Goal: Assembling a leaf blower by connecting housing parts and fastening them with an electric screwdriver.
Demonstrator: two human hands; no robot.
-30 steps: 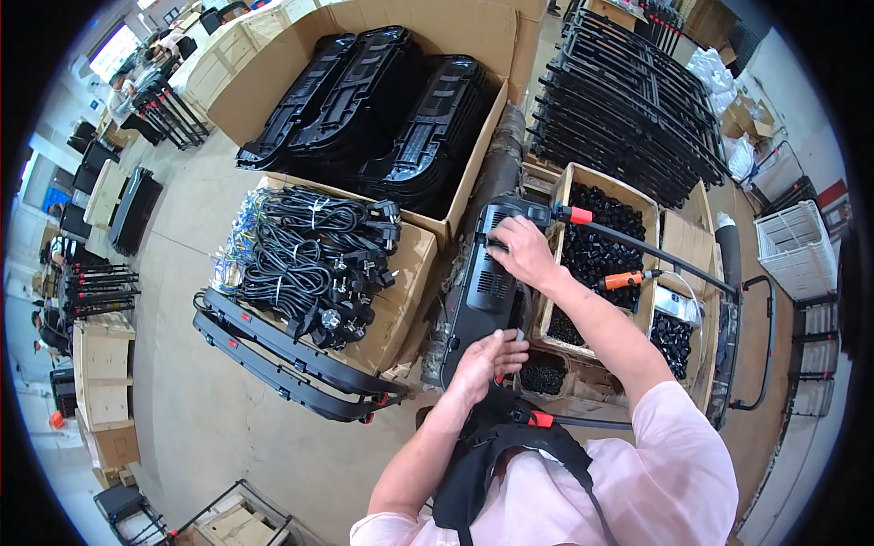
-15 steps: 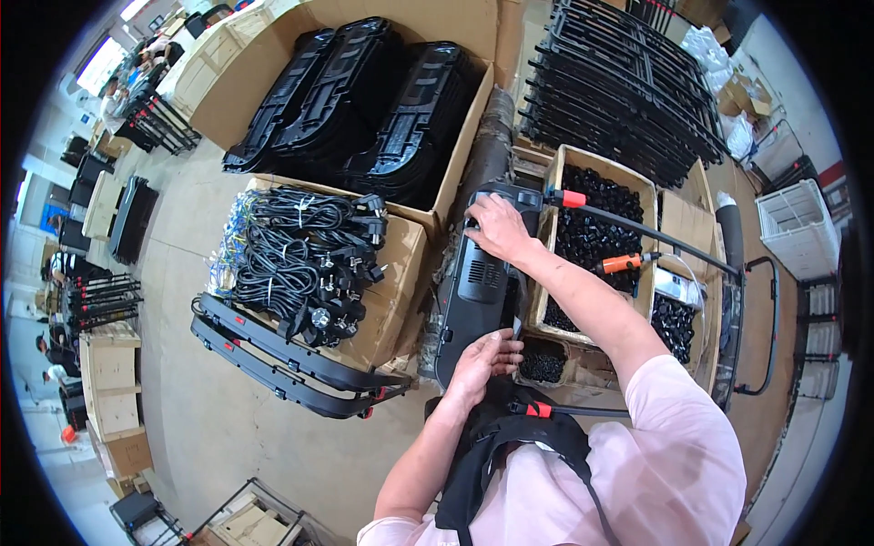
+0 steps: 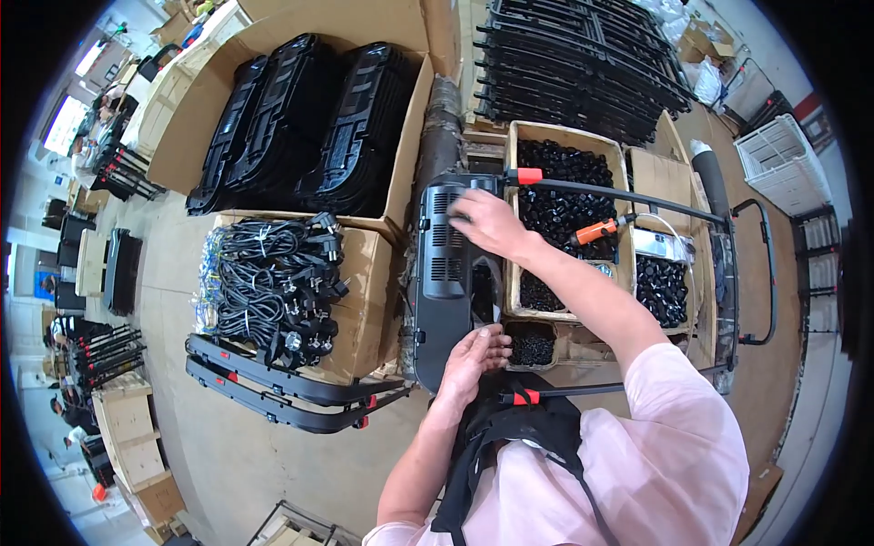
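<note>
A long black plastic housing (image 3: 442, 314) with slotted vents lies lengthwise in front of me on a wrapped beam. Above its vents is my right hand (image 3: 492, 225), fingers bent together. A small dark shape shows at those blurred fingertips, too unclear to name. My left hand (image 3: 469, 362) is at the housing's near right edge, palm partly up, fingers stretched and a little apart. Beside the housing, a black tubular frame (image 3: 628, 194) with red end pieces (image 3: 529, 176) runs off to the right.
An orange power screwdriver (image 3: 596, 232) rests over a wooden bin (image 3: 512, 136) of small black parts. Bundled black power cords (image 3: 264, 282) lie on a carton (image 3: 364, 273) to the left. Behind, a large carton (image 3: 414, 136) holds black shells (image 3: 355, 127); metal frames (image 3: 583, 73) are stacked right.
My right hand has shifted from the housing's far end to beside its vents. The left hand stays near the same edge. The whole view has swung somewhat, moving the scene leftward.
</note>
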